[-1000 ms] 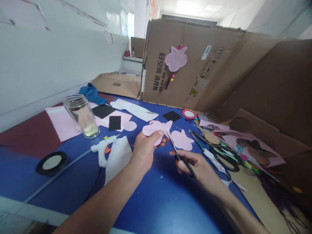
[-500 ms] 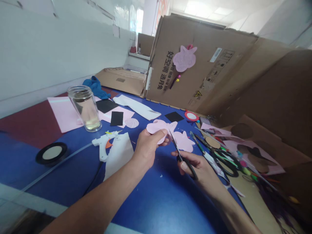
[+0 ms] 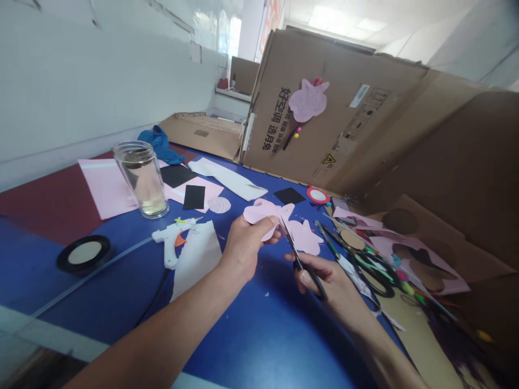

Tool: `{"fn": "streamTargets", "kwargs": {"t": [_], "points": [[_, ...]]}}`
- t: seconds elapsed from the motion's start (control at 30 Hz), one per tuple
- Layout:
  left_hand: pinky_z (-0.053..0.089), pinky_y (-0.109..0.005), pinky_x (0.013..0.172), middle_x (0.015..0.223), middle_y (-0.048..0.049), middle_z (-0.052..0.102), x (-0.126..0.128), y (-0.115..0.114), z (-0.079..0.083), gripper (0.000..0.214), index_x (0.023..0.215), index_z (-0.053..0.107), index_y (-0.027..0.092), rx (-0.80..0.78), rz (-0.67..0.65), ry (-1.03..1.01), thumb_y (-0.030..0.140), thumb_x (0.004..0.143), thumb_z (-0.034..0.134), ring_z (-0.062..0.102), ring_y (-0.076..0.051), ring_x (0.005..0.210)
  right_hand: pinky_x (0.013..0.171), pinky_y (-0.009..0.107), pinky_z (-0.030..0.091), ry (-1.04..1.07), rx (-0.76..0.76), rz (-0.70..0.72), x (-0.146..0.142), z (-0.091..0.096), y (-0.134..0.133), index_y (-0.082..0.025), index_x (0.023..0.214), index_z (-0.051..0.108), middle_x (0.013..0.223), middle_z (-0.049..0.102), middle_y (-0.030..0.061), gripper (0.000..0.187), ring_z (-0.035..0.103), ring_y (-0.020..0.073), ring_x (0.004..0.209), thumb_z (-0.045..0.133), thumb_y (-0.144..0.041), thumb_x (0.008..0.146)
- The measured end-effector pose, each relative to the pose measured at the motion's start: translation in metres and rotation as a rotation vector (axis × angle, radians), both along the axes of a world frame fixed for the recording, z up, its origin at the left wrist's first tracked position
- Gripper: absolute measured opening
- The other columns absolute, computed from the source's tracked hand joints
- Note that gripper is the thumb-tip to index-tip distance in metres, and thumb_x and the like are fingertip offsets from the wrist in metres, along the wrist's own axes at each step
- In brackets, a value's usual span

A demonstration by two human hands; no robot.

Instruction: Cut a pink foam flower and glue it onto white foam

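Pink paper cutout [image 3: 261, 212], a lobed flower-like shape, is being held just above the blue counter [image 3: 251, 324] in the head view, the only view here. The left hand [image 3: 245, 246] is pinching its near edge between thumb and fingers. The right hand [image 3: 328, 278] is gripping black-handled scissors [image 3: 298, 254], fingers closed through the loops, with the blade tips meeting the cutout's right edge.

As a judgement, the blades are working very close to the left thumb, so a slip could be nicking it, and the thin paper could be tearing or bending where only one edge is being pinched. The glue gun [image 3: 172, 240] and its cord are lying just beside the left forearm and could be getting snagged.

Whether the blades are parted or closed is hard to make out. The underside of the cutout is hidden, and the clutter of tools at the right is blurring together.
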State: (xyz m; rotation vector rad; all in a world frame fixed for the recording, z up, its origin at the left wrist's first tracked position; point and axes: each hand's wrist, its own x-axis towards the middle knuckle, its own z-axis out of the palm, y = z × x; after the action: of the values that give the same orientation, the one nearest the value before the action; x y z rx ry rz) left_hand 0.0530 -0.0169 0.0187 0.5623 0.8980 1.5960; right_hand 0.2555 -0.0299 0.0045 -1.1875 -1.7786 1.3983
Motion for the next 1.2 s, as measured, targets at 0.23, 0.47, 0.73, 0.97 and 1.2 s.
{"fn": "streamTargets", "kwargs": {"t": [0.23,0.47,0.73,0.97,1.2], "points": [[0.055,-0.026,0.063,0.085,-0.0092,0.079,0.0,0.0,-0.001,0.027,0.092,0.08,0.014,0.011,-0.009,0.003,0.029,0.072,0.087,0.069,-0.015,0.066,0.066,0.03,0.039,0.023,-0.017,0.01,0.001,-0.004,0.001,-0.016,0.125,0.081,0.07,0.061,0.0005,0.067,0.052,0.0172,0.067,0.079,-0.07,0.086],[0.056,-0.026,0.063,0.083,-0.0069,0.078,-0.003,0.0,-0.001,0.03,0.097,0.077,0.013,0.003,-0.057,-0.02,0.03,0.074,0.087,0.07,-0.015,0.067,0.065,0.029,0.037,0.017,-0.025,0.017,0.003,-0.005,0.002,-0.015,0.127,0.08,0.069,0.061,-0.0004,0.066,0.051,0.0157,0.066,0.08,-0.067,0.087],[0.058,-0.032,0.063,0.088,-0.0109,0.078,-0.025,0.009,0.01,0.025,0.101,0.075,0.013,-0.076,-0.189,-0.064,0.032,0.086,0.075,0.072,-0.02,0.067,0.066,0.031,0.037,0.016,-0.04,0.041,0.002,-0.003,0.001,-0.015,0.126,0.08,0.068,0.06,-0.0005,0.067,0.051,0.0163,0.066,0.081,-0.068,0.086],[0.058,-0.034,0.068,0.086,-0.0125,0.079,-0.056,0.016,0.013,0.023,0.099,0.075,0.013,-0.076,-0.431,0.139,0.022,0.078,0.078,0.076,-0.024,0.072,0.065,0.03,0.036,-0.015,-0.046,0.088,0.005,-0.005,0.005,-0.014,0.127,0.079,0.07,0.059,-0.0006,0.068,0.05,0.0155,0.066,0.079,-0.068,0.086],[0.059,-0.039,0.081,0.099,-0.0157,0.082,-0.065,0.016,0.009,0.039,0.108,0.075,0.014,-0.154,-0.502,0.271,0.028,0.075,0.091,0.08,-0.028,0.091,0.066,0.03,0.036,-0.027,-0.069,0.121,0.007,-0.006,0.007,-0.013,0.129,0.077,0.071,0.059,-0.0013,0.068,0.05,0.0149,0.067,0.081,-0.066,0.087]]}}
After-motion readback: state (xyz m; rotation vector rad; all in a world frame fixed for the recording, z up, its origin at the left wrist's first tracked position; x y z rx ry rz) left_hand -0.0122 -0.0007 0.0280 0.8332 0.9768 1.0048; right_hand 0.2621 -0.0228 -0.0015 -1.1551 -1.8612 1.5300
